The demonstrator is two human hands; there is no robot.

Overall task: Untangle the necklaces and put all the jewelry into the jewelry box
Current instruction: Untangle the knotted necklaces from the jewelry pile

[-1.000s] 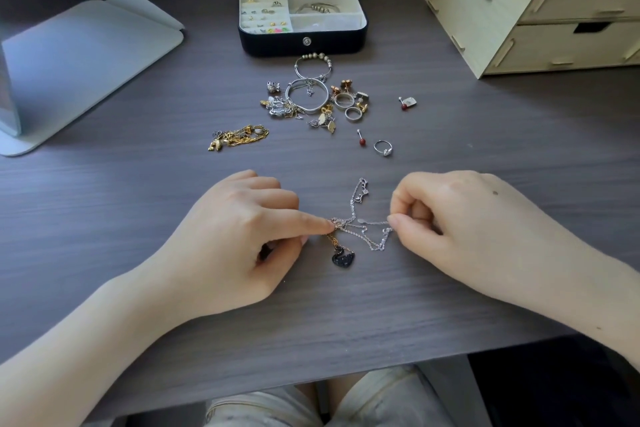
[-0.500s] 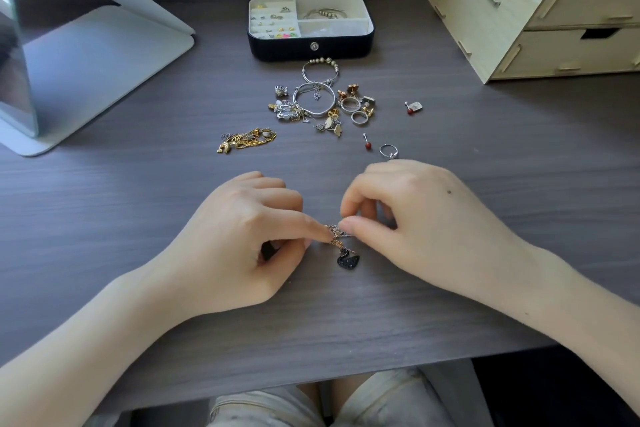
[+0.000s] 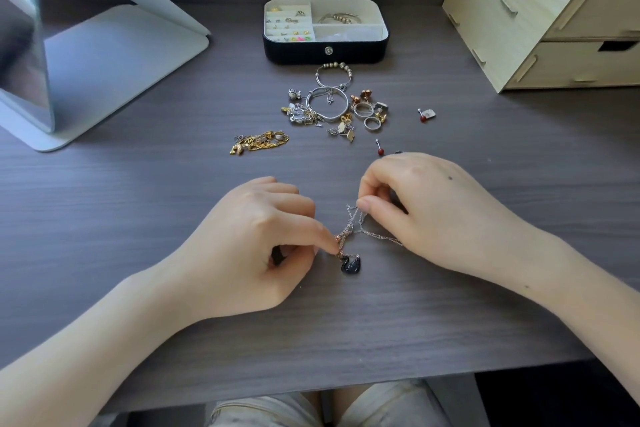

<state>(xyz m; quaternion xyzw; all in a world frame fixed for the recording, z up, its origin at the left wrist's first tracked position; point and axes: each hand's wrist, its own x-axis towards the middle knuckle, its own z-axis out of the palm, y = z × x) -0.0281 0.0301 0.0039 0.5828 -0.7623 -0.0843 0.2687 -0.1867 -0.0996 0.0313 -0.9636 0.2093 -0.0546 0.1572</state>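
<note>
A tangle of thin silver necklace chains (image 3: 360,229) lies on the desk between my hands. A black swan pendant (image 3: 350,263) hangs from its lower end. My left hand (image 3: 256,246) pinches the chain just above the pendant with thumb and forefinger. My right hand (image 3: 422,211) pinches the upper part of the tangle and lifts it slightly. The open jewelry box (image 3: 325,52) stands at the back centre, with rings and a bracelet inside. A pile of loose jewelry (image 3: 332,107) lies in front of it, and a gold chain (image 3: 259,142) to the left.
A mirror on a pale stand (image 3: 104,73) occupies the back left. A wooden drawer unit (image 3: 554,17) stands at the back right. Red-bead studs (image 3: 380,149) and a small earring (image 3: 427,114) lie loose near my right hand. The desk edge (image 3: 311,388) runs close to my lap.
My right hand first moved left onto the tangle, then pulled up and back, drawing the chains out. My left hand stayed pinching near the pendant.
</note>
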